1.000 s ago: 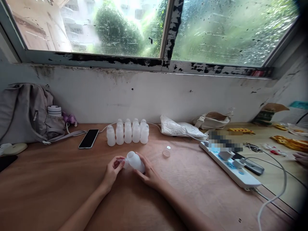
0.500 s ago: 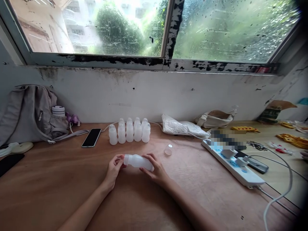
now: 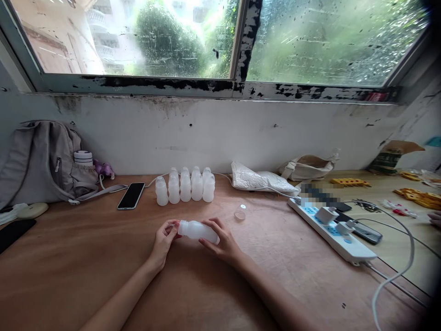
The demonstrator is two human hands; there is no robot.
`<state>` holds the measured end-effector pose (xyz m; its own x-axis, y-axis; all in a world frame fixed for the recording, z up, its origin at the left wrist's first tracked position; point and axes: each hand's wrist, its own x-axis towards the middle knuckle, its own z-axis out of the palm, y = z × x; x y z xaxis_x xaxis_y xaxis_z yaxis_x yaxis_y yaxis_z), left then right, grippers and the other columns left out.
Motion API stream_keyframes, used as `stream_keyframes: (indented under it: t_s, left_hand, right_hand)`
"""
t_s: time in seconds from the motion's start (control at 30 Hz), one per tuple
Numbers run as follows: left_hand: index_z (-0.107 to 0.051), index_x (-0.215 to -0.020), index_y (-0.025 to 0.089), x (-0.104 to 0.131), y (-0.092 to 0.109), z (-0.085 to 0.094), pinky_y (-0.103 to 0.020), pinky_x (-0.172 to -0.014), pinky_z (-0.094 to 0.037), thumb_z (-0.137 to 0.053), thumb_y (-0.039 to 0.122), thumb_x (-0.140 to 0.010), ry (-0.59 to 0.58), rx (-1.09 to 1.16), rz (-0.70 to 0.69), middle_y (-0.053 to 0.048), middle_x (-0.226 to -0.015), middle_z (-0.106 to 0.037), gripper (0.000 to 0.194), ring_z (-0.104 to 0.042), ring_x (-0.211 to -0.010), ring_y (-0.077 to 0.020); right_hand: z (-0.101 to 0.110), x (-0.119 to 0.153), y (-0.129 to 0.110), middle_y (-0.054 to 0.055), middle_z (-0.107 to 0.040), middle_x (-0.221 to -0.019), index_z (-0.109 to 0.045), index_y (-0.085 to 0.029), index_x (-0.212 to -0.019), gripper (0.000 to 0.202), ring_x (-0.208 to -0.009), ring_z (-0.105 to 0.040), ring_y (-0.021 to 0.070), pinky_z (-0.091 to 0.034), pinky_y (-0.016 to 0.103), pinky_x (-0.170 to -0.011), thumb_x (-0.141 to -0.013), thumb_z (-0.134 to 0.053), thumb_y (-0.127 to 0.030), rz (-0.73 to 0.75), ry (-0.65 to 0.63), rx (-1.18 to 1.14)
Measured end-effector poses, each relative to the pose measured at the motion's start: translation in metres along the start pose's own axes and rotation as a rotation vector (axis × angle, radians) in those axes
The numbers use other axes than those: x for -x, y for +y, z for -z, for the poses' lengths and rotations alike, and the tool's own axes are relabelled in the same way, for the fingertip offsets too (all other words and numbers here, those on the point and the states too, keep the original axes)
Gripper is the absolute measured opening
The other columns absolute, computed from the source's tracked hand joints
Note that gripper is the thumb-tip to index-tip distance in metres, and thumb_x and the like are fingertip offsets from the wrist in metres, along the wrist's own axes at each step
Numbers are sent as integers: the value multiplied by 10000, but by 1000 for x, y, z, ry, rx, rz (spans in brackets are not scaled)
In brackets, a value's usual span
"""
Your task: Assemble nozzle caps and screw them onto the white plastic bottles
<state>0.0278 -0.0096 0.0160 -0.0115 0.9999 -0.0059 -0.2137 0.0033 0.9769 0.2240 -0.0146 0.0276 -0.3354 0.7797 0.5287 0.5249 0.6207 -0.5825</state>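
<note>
A frosted white plastic bottle (image 3: pixel 197 231) lies on its side in the air between my hands, low over the table. Its threaded neck points left. My left hand (image 3: pixel 166 239) is closed at the neck end, thumb and fingers pinched at the mouth; something red shows at the fingertips, too small to make out. Around the base end, my right hand (image 3: pixel 223 241) grips the bottle with thumb below and fingers above. A clear plastic cap (image 3: pixel 240 212) rests on the table, beyond and to the right of the right hand.
Several similar bottles (image 3: pixel 185 186) stand clustered at the back. Left of them are a phone (image 3: pixel 131 196) and a grey backpack (image 3: pixel 44 161). A white pouch (image 3: pixel 258 179) lies right of them. Farther right sit a power strip (image 3: pixel 344 243) with cables and yellow parts (image 3: pixel 413 199). Another person's hand (image 3: pixel 436 218) shows at the right edge.
Both hands keep hold of the bottle in almost the same pose. The view has shifted very slightly.
</note>
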Motion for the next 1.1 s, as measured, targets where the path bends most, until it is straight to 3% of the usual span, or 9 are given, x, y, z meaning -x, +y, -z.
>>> stream_keyframes:
  t_s: [0.3,0.53,0.67,0.83,1.0,1.1]
  left_hand:
    - [-564,-856,150,1,1,-1,-265,-684,-470,-596,421,-667,1,19,19,-51,-861,-620,332,-578,-753,-150]
    - [-576,-982,171,5,3,-2,-265,-811,-419,-609,272,-684,-90,239,50,-54,-1018,-578,317,-532,-950,-173]
    - [-575,-986,174,4,2,-1,-249,-762,-424,-577,286,-716,-56,228,87,-46,-944,-583,293,-544,-880,-146]
    - [-538,-1035,190,1,3,1,-250,-817,-401,-629,209,-652,-61,295,84,-38,-959,-586,394,-534,-923,-139]
    - [-555,-983,185,3,4,1,-234,-718,-419,-627,321,-667,3,169,141,-23,-870,-598,352,-555,-741,-103]
    - [-558,-983,163,3,6,1,-252,-781,-408,-675,261,-622,-41,181,97,-45,-869,-615,391,-564,-824,-139]
  right_hand:
    - [0,0,2,75,-517,-972,-512,-249,-1107,405,-894,-517,205,-446,340,-780,-716,-581,-326,19,17,20]
    - [6,-2,-3,37,-592,-860,-557,-207,-956,274,-765,-554,170,-445,276,-669,-743,-542,-378,-143,-51,-32]
    - [5,-1,-3,40,-587,-883,-549,-206,-971,290,-786,-546,172,-434,272,-677,-727,-560,-362,-116,-34,-9]
    - [4,-1,-2,41,-582,-879,-548,-208,-976,281,-783,-546,168,-438,263,-668,-739,-543,-359,-122,-28,-2]
    - [4,0,0,50,-568,-905,-540,-204,-998,314,-807,-543,170,-441,265,-686,-724,-561,-357,-101,-20,11]
    - [4,0,0,46,-572,-881,-544,-200,-979,294,-781,-547,164,-444,264,-671,-732,-555,-359,-115,-30,-1]
